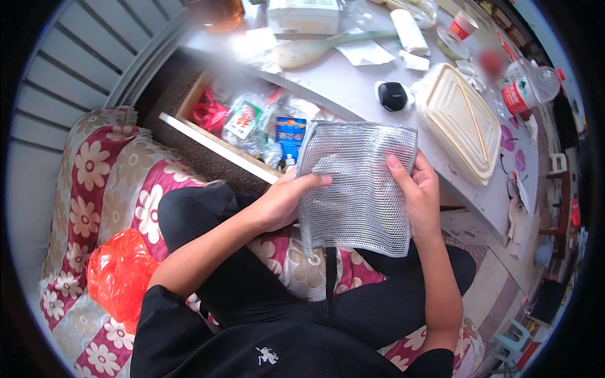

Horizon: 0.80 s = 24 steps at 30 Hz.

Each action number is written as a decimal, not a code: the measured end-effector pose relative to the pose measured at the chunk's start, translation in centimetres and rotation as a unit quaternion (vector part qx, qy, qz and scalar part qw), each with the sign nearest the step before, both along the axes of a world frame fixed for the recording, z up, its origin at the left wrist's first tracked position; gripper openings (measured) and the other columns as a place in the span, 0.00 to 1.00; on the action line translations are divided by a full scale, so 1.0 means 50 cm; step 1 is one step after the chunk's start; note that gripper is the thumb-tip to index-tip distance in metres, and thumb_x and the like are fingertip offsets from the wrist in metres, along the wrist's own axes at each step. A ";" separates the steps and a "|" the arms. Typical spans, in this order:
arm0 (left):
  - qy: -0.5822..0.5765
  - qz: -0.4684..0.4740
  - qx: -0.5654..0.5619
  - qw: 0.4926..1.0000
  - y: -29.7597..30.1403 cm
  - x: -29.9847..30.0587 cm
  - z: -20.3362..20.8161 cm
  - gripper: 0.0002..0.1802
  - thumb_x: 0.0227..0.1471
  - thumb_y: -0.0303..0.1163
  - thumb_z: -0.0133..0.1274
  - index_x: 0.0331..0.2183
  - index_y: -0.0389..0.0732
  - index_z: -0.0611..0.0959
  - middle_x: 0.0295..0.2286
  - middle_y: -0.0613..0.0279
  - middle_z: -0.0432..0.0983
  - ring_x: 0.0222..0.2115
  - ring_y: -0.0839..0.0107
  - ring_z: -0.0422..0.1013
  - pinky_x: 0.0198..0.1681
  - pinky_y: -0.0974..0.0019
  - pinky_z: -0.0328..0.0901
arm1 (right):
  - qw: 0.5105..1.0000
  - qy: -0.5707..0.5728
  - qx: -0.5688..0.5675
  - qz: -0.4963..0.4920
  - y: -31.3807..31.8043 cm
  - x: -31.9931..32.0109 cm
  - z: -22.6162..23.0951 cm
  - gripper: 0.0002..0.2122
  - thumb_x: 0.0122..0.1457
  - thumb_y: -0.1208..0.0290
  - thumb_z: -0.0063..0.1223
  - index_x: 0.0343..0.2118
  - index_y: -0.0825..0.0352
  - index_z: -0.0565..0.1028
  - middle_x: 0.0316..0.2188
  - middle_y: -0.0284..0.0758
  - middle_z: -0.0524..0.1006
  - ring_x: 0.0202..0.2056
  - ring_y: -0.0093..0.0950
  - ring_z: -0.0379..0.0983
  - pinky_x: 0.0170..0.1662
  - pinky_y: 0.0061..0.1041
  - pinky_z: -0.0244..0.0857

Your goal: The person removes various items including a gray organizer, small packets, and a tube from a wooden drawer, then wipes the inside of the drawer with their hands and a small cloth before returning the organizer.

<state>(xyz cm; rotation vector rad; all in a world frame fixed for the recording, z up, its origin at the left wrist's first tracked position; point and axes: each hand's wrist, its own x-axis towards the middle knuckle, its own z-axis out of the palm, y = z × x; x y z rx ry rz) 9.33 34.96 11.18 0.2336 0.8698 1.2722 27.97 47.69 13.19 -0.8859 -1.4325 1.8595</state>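
Observation:
A silver mesh cloth (356,195), roughly square with a thick edge, is spread between my two hands above my crossed legs. My left hand (288,200) grips its left side, the thumb lying on the front face and the fingers behind. On the right side, my right hand (421,192) holds it the same way, thumb on the mesh near the upper right. The fingers behind the cloth are mostly hidden. Just beyond my left hand, an open drawer (220,150) holds a blue packet (290,137), clear plastic bags and a red bag (210,112).
The white table (328,88) carries a lidded takeaway box (463,120) with chopsticks (472,120), a black round case (392,96), a large spoon (302,53), a plastic bottle (529,93) and a paper cup (463,25). An orange plastic bag (121,274) lies on the flowered cover (94,189) at my left.

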 end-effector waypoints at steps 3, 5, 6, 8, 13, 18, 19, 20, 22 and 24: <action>0.042 0.088 -0.001 0.995 -0.010 -0.033 0.022 0.22 0.56 0.29 0.51 0.52 0.37 0.71 0.44 0.58 0.72 0.44 0.67 0.71 0.46 0.60 0.69 | 0.999 -0.036 0.038 -0.005 -0.001 -0.010 -0.020 0.13 0.65 0.69 0.49 0.48 0.71 0.70 0.39 0.34 0.77 0.36 0.19 0.74 0.41 0.18 0.69; 0.072 0.185 -0.022 0.980 -0.045 -0.081 0.051 0.20 0.53 0.32 0.55 0.48 0.37 0.73 0.41 0.57 0.74 0.39 0.65 0.73 0.41 0.57 0.71 | 0.998 -0.056 0.003 0.039 0.007 0.000 -0.015 0.13 0.65 0.68 0.49 0.47 0.70 0.70 0.39 0.35 0.77 0.36 0.19 0.74 0.40 0.18 0.69; 0.067 0.202 0.008 0.977 -0.076 -0.123 0.059 0.20 0.53 0.34 0.54 0.46 0.35 0.74 0.38 0.56 0.74 0.38 0.63 0.73 0.40 0.56 0.71 | 0.993 -0.086 -0.028 0.073 0.007 0.007 -0.014 0.13 0.65 0.67 0.49 0.47 0.70 0.70 0.39 0.36 0.77 0.36 0.18 0.74 0.38 0.18 0.69; 0.091 0.297 0.018 0.950 -0.134 -0.185 0.098 0.18 0.52 0.35 0.53 0.43 0.33 0.76 0.36 0.54 0.76 0.38 0.62 0.74 0.42 0.56 0.70 | 0.992 -0.101 0.013 0.078 0.002 0.017 -0.024 0.11 0.65 0.67 0.50 0.44 0.69 0.71 0.35 0.35 0.77 0.34 0.19 0.74 0.36 0.19 0.70; 0.249 0.498 -0.046 0.830 -0.366 -0.452 0.069 0.18 0.52 0.33 0.55 0.44 0.34 0.75 0.41 0.54 0.74 0.42 0.61 0.72 0.47 0.58 0.68 | 0.959 -0.198 0.123 0.164 -0.039 0.017 -0.013 0.09 0.62 0.69 0.53 0.40 0.69 0.74 0.31 0.32 0.78 0.33 0.19 0.74 0.36 0.20 0.69; 0.512 0.463 -0.187 0.699 -0.765 -0.767 0.055 0.18 0.50 0.32 0.59 0.41 0.32 0.77 0.39 0.56 0.75 0.42 0.62 0.72 0.47 0.59 0.67 | 0.905 -0.228 0.273 0.234 -0.073 0.002 -0.022 0.12 0.58 0.67 0.57 0.41 0.69 0.75 0.33 0.38 0.76 0.32 0.30 0.76 0.38 0.26 0.69; 0.517 0.557 -0.292 0.581 -0.739 -0.764 0.068 0.17 0.51 0.33 0.59 0.40 0.32 0.79 0.37 0.54 0.77 0.38 0.66 0.74 0.43 0.64 0.69 | 0.887 -0.220 0.340 0.223 -0.079 -0.002 -0.043 0.15 0.56 0.64 0.58 0.41 0.68 0.75 0.35 0.39 0.75 0.37 0.36 0.74 0.41 0.30 0.68; 0.514 0.553 -0.285 0.590 -0.686 -0.744 0.075 0.17 0.51 0.33 0.59 0.40 0.32 0.79 0.37 0.54 0.77 0.38 0.66 0.74 0.43 0.64 0.69 | 0.886 -0.229 0.343 0.213 -0.085 -0.008 -0.057 0.15 0.56 0.64 0.58 0.41 0.68 0.75 0.35 0.39 0.75 0.37 0.36 0.74 0.41 0.30 0.68; 0.793 0.516 -0.289 0.146 -0.546 -0.647 0.086 0.15 0.53 0.32 0.57 0.41 0.32 0.81 0.35 0.55 0.78 0.36 0.69 0.74 0.40 0.68 0.68 | 0.799 -0.244 0.507 0.212 -0.097 -0.018 -0.082 0.17 0.54 0.63 0.60 0.43 0.68 0.74 0.36 0.38 0.74 0.41 0.37 0.72 0.44 0.32 0.67; 0.828 0.376 -0.099 0.404 -0.385 -0.541 0.104 0.16 0.56 0.31 0.53 0.46 0.35 0.79 0.40 0.59 0.78 0.38 0.70 0.74 0.46 0.72 0.65 | 0.782 -0.265 0.517 0.227 -0.100 -0.020 -0.100 0.18 0.51 0.65 0.61 0.43 0.67 0.73 0.36 0.37 0.73 0.40 0.36 0.71 0.43 0.33 0.67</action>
